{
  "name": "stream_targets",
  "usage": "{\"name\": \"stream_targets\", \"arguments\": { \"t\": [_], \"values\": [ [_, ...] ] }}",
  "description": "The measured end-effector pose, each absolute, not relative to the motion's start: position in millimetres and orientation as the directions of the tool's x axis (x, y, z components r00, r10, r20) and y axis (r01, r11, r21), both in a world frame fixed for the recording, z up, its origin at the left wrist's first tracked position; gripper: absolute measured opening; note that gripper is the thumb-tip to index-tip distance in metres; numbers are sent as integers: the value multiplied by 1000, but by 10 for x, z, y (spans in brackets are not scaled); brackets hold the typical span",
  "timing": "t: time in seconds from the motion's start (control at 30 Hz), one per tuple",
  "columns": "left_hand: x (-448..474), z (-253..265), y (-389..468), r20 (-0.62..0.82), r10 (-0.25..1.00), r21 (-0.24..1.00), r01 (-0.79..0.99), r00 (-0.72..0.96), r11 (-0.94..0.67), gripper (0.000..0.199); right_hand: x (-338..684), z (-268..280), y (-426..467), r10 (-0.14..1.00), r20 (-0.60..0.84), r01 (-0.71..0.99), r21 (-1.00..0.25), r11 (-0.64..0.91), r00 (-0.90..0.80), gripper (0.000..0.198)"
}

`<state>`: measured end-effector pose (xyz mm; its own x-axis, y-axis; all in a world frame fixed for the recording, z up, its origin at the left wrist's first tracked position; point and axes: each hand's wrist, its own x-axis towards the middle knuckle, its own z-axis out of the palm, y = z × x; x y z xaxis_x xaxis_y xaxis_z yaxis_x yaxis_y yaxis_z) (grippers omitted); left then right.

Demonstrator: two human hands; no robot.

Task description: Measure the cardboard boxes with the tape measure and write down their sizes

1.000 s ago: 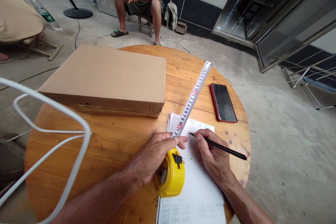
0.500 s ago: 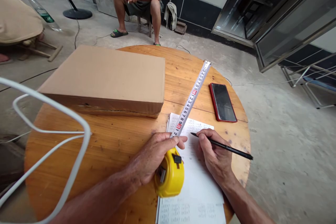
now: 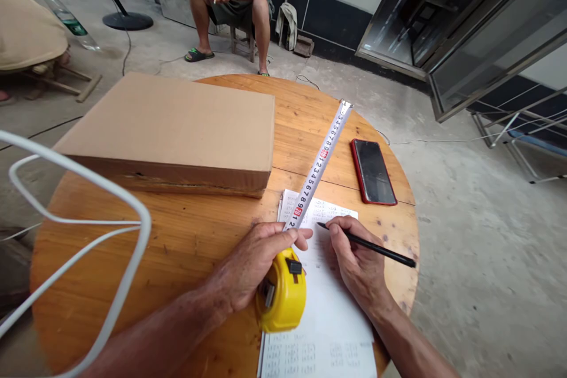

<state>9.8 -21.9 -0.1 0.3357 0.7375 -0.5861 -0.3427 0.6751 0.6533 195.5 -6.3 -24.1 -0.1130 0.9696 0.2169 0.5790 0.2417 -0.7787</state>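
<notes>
My left hand [image 3: 259, 257] is closed on a yellow tape measure [image 3: 286, 295], thumb and fingers pinching the blade where it leaves the case. The silver blade [image 3: 316, 168] stretches out over the paper toward the far right of the table, its metal hook at the far end. In my right hand [image 3: 357, 266] is a black pen [image 3: 376, 246], its tip at the handwritten rows on the white paper sheets [image 3: 330, 307]. The sheets lie partly under both hands and the tape case. Left of the blade lies a closed brown cardboard box [image 3: 177, 130].
The round wooden table [image 3: 199, 236] bears a smartphone [image 3: 374, 171] in a red case at right. A white bent tube [image 3: 142, 218] crosses the left foreground. Beyond the table a person [image 3: 233, 6] sits on a stool. A plastic bottle [image 3: 68, 18] and a black round stand base [image 3: 127, 20] are behind left.
The whole view has shifted slightly, so table things appear a little further left. Both hands keep their holds on the tape measure and the pen, and the pen tip stays near the written rows.
</notes>
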Motion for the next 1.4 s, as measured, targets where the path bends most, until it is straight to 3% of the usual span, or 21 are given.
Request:
{"name": "stream_targets", "arguments": {
  "t": [0.7, 1.2, 1.4],
  "values": [
    [111, 19, -213, -602, 731, 664, -308, 321, 681, 22, 1924, -218, -44, 959, 242, 643, -713, 280, -150, 13],
    [99, 7, -212, -593, 731, 653, -329, 338, 682, 22, 1937, -232, -53, 966, 227, 642, -723, 254, -126, 14],
    [94, -3, -213, -579, 739, 654, -345, 345, 674, 21, 1942, -211, -62, 974, 221, 589, -780, 211, -56, 14]
  ]
}}
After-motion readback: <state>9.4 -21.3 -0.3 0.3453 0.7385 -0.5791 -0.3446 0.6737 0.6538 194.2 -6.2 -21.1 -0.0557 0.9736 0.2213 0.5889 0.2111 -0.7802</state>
